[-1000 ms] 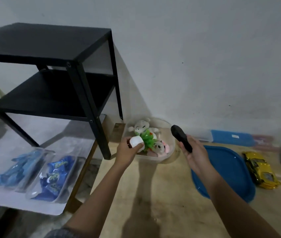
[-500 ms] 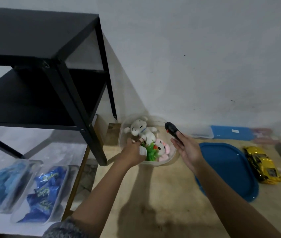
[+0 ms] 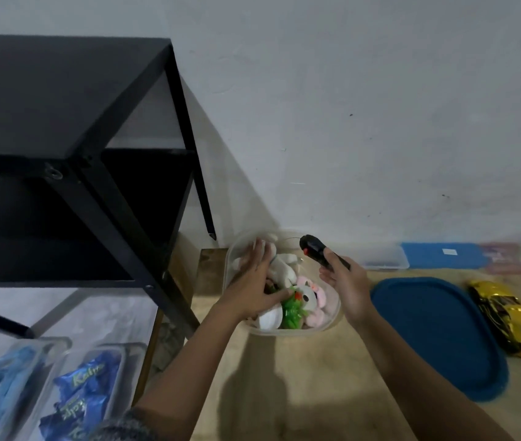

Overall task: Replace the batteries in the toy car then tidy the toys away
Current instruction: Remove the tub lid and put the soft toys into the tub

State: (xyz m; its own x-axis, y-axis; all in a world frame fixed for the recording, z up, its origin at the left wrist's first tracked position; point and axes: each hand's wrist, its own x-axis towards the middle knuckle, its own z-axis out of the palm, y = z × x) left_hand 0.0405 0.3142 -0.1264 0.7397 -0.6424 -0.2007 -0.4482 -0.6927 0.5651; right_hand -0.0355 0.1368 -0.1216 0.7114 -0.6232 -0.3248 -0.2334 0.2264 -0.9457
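Note:
A clear plastic tub (image 3: pixel 331 323) on the wooden floor holds a white plush (image 3: pixel 284 265), a pink-and-white plush (image 3: pixel 311 297), a green spiky toy (image 3: pixel 292 315) and a white round toy (image 3: pixel 270 319). My left hand (image 3: pixel 254 286) lies flat inside the tub, fingers spread over the toys, holding nothing. My right hand (image 3: pixel 345 283) grips a black remote control (image 3: pixel 314 248) with a red button, held over the tub's right rim. The yellow toy car (image 3: pixel 510 319) sits on the floor at the far right.
The tub's blue lid (image 3: pixel 437 335) lies between the tub and the car. A black two-tier shelf (image 3: pixel 61 138) stands left. Clear packs with blue wrappers (image 3: pixel 84 396) lie bottom left. A blue-lidded box (image 3: pixel 437 254) rests against the wall.
My left hand let go of the white round toy into the tub and spread flat over the plush toys. My right hand brought the remote closer to the tub.

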